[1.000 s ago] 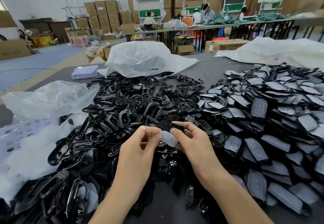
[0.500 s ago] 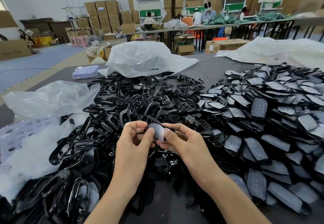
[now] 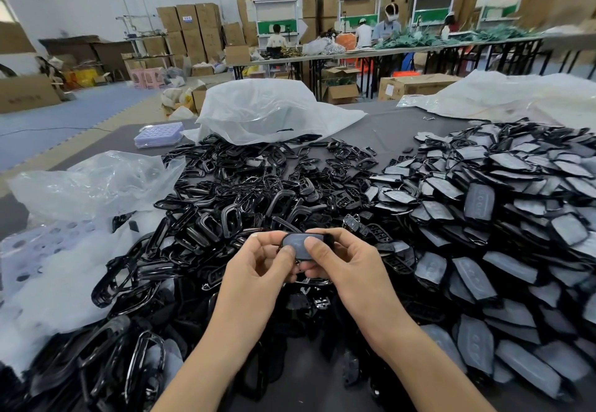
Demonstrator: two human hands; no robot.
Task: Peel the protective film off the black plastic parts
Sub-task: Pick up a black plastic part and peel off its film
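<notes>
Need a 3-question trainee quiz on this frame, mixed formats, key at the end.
1. True or false: the left hand and the right hand both grip the same black part.
2. Multiple choice: the pile of film-covered parts lies A) to the person's left, B) to the person's right, C) on the floor.
3. Fill in: the lilac tray sits to the ___ of the white plastic bag.

Key: 1 true; 2 B; 3 left.
</notes>
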